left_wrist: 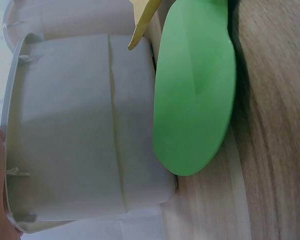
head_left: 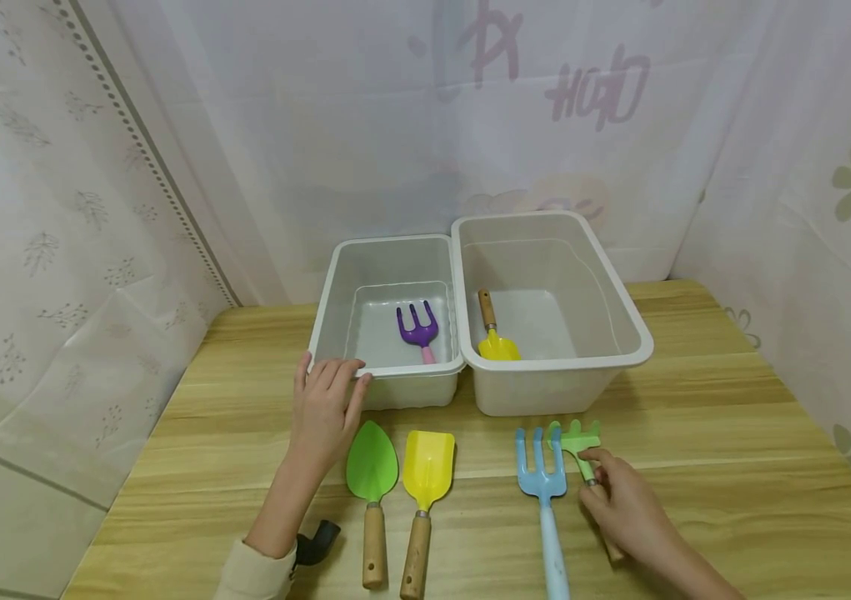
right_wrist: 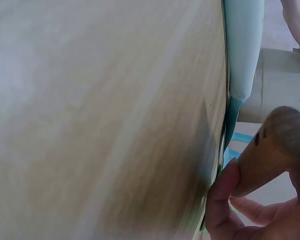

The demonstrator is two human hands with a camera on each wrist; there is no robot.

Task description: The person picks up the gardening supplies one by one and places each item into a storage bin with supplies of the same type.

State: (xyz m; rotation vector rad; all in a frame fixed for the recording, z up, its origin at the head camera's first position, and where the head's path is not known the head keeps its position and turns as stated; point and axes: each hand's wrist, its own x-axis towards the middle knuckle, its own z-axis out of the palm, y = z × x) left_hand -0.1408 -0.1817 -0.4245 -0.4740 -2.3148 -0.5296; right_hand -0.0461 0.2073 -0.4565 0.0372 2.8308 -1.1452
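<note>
My left hand point(head_left: 326, 406) rests on the front rim of the smaller pale bin point(head_left: 406, 387), its fingertips lying over the edge. Just below that hand is a green pointed trowel point(head_left: 372, 463), and beside it a yellow shovel point(head_left: 428, 468), both wooden-handled. My right hand point(head_left: 631, 510) grips a small green hand rake point(head_left: 578, 438) by its wooden handle. In the right wrist view the handle's butt end point(right_wrist: 282, 137) angles up between thumb and fingers. A light-blue fork point(head_left: 543, 481) lies immediately left of the rake, whose head overlaps one tine in the head view.
A deeper pale bin point(head_left: 560, 383) stands against the smaller one, with a yellow shovel point(head_left: 498, 347) inside. The smaller bin contains a purple fork point(head_left: 418, 332). A black curved object point(head_left: 317, 543) is by the left wrist. Patterned curtains point(head_left: 395, 133) surround the wooden table point(head_left: 725, 450).
</note>
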